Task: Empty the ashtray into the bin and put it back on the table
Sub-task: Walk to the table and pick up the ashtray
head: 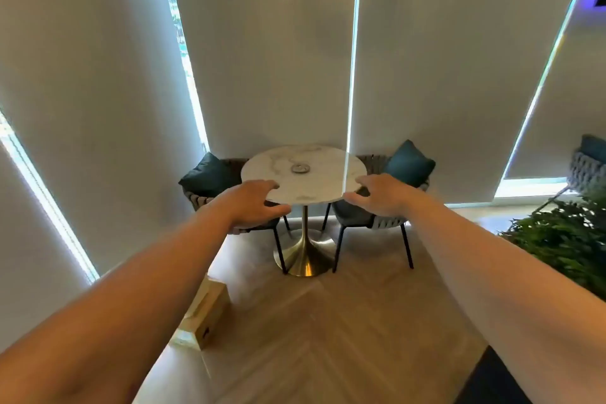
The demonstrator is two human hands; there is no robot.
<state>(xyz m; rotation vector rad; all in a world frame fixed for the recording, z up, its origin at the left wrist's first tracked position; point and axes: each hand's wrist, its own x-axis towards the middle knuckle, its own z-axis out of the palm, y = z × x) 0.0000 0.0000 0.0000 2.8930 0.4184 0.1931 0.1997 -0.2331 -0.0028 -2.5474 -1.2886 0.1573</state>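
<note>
A small round grey ashtray (300,168) sits near the middle of a round white marble table (324,180) on a brass pedestal, some way ahead of me. Both my arms stretch forward. My left hand (252,203) hovers in front of the table's left front edge, fingers apart and empty. My right hand (380,195) hovers in front of its right front edge, also spread and empty. Neither hand touches the ashtray. A wooden box-shaped bin (205,318) stands on the floor at the lower left, by the wall.
Two woven chairs with teal cushions (206,175) (410,162) flank the table. Roller blinds cover the windows behind. A green plant (564,239) fills the right side. Another chair (587,167) shows at the far right. The floor is herringbone wood.
</note>
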